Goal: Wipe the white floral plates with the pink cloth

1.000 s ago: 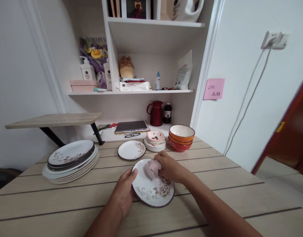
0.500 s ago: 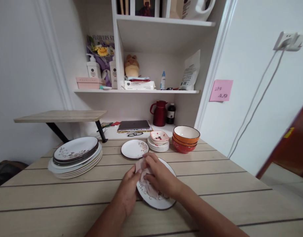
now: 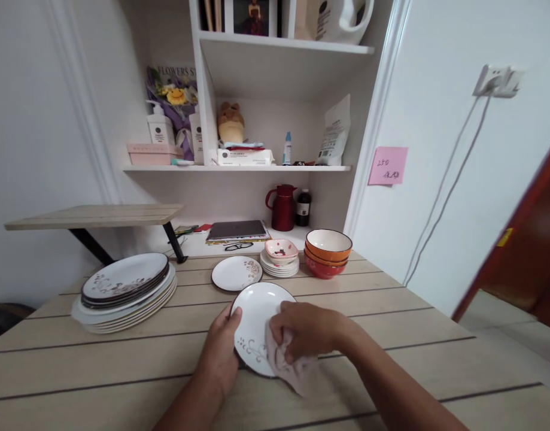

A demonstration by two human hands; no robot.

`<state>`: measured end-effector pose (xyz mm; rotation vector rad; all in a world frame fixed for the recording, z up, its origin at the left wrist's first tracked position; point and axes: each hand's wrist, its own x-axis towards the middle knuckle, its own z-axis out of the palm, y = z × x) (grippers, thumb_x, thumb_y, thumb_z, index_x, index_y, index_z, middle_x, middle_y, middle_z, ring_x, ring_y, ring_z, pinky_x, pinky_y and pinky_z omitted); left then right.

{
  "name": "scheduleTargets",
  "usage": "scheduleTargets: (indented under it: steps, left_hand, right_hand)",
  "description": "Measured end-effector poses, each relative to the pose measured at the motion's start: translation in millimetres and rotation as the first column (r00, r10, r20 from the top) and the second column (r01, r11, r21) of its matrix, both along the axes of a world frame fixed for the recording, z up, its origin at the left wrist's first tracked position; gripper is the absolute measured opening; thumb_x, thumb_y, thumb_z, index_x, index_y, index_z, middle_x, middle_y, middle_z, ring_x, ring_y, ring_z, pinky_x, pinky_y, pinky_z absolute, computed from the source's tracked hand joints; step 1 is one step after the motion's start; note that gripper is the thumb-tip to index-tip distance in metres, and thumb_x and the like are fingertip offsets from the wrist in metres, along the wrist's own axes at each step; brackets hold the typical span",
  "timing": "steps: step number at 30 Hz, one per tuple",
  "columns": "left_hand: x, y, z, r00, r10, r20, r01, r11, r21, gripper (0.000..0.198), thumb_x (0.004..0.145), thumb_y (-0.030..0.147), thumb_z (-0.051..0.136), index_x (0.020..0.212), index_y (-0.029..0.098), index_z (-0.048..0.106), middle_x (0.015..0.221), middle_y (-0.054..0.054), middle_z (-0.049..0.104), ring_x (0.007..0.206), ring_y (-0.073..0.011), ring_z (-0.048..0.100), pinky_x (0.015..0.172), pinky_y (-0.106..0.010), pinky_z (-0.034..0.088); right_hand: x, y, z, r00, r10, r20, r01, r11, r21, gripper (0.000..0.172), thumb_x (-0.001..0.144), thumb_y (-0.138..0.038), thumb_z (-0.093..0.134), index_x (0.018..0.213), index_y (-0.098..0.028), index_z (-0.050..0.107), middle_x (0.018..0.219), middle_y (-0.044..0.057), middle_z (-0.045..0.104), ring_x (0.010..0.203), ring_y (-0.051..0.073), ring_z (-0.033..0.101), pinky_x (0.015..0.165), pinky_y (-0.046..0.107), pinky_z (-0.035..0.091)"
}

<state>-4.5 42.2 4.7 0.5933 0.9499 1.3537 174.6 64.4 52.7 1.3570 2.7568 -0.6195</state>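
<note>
A white plate (image 3: 254, 320) with a dark rim and a brown floral pattern is held slightly tilted above the table. My left hand (image 3: 223, 344) grips its left edge, thumb on the upper face and fingers beneath. Bunched in my right hand (image 3: 308, 329) is a pale pink cloth (image 3: 286, 365), pressed on the right side of the plate, with a loose corner hanging past the rim. Just behind lies a matching smaller plate (image 3: 237, 273) on the table. The underside of the held plate is hidden.
Stacked plates (image 3: 126, 281) stand at the left below a small raised shelf (image 3: 95, 214). Toward the back are small dishes (image 3: 280, 263) and stacked bowls (image 3: 328, 254). Behind them lie glasses (image 3: 239, 246), a laptop (image 3: 236, 229) and a red jug (image 3: 283, 208).
My right hand has moved with the cloth from the plate's left part to its right edge, uncovering the white middle. The view has shifted slightly to the right.
</note>
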Motion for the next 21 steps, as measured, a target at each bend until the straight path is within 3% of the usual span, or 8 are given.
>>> scheduleTargets:
  steps: [3,6,10,12,14,17,21]
  left_hand:
    - [-1.4,1.8,-0.4,0.998,-0.03,0.049,0.029,0.999,0.026,0.043,0.07,0.027,0.072,0.11,0.014,0.063,0.087,-0.01,0.075,0.072,-0.022,0.069,0.065,-0.03,0.052]
    - [-2.6,3.3,-2.6,0.994,-0.061,0.086,0.057,0.997,0.046,0.04,0.072,0.032,0.071,0.106,0.013,0.065,0.09,-0.011,0.075,0.075,-0.0225,0.07,0.068,-0.032,0.053]
    - [-2.0,3.9,-4.6,0.992,-0.059,0.115,0.05,0.996,0.077,0.042,0.074,0.029,0.069,0.113,0.013,0.063,0.093,-0.011,0.075,0.08,-0.0228,0.07,0.074,-0.033,0.053]
    - [-0.8,3.7,-4.5,0.994,-0.036,0.103,0.03,0.997,0.065,0.042,0.075,0.027,0.069,0.115,0.014,0.063,0.096,-0.012,0.075,0.082,-0.0231,0.07,0.075,-0.034,0.053]
    - [0.8,2.9,-3.9,0.998,0.006,0.069,-0.007,1.0,0.027,0.04,0.076,0.026,0.067,0.114,0.013,0.063,0.099,-0.013,0.074,0.083,-0.0233,0.07,0.075,-0.034,0.053]
    - [3.3,0.9,-2.3,0.997,0.069,0.019,-0.068,0.997,-0.019,0.033,0.08,0.024,0.063,0.111,0.012,0.063,0.101,-0.014,0.073,0.083,-0.0221,0.07,0.073,-0.033,0.054]
    - [5.1,-0.3,0.1,0.994,0.107,-0.022,-0.108,0.993,-0.052,0.029,0.082,0.023,0.06,0.109,0.013,0.063,0.094,-0.013,0.074,0.08,-0.0213,0.07,0.071,-0.032,0.054]
  right_hand:
    - [-24.9,-4.9,-12.3,0.984,0.06,-0.168,-0.051,0.997,0.059,0.025,0.068,-0.026,0.075,0.091,-0.026,0.065,0.096,-0.001,0.051,0.077,0.014,0.053,0.066,0.024,0.037]
    - [-42.7,0.4,-29.4,0.926,-0.001,-0.377,0.1,0.964,0.245,0.028,0.077,-0.024,0.068,0.104,-0.028,0.063,0.114,0.003,0.048,0.091,0.016,0.054,0.078,0.027,0.041]
    - [-38.9,17.2,-38.2,0.926,-0.005,-0.378,0.196,0.861,0.47,0.032,0.077,-0.033,0.071,0.108,-0.029,0.063,0.136,0.007,0.039,0.118,0.027,0.042,0.095,0.041,0.035]
    - [-27.9,25.5,-36.0,0.939,-0.079,-0.335,0.256,0.811,0.527,0.033,0.077,-0.036,0.07,0.109,-0.03,0.063,0.142,0.008,0.033,0.123,0.032,0.036,0.097,0.048,0.032]
    - [-15.0,31.3,-32.1,0.939,-0.185,-0.291,0.318,0.791,0.522,0.03,0.078,-0.036,0.069,0.107,-0.03,0.064,0.137,0.009,0.036,0.119,0.032,0.039,0.094,0.047,0.033]
    - [1.8,32.6,-25.2,0.923,-0.3,-0.24,0.375,0.842,0.388,0.029,0.077,-0.026,0.066,0.106,-0.027,0.063,0.118,0.008,0.047,0.099,0.023,0.051,0.082,0.035,0.039]
    - [11.3,20.2,-12.4,0.958,-0.248,-0.146,0.272,0.945,0.182,0.03,0.07,-0.016,0.065,0.098,-0.022,0.058,0.096,0.002,0.054,0.078,0.016,0.053,0.066,0.026,0.035]
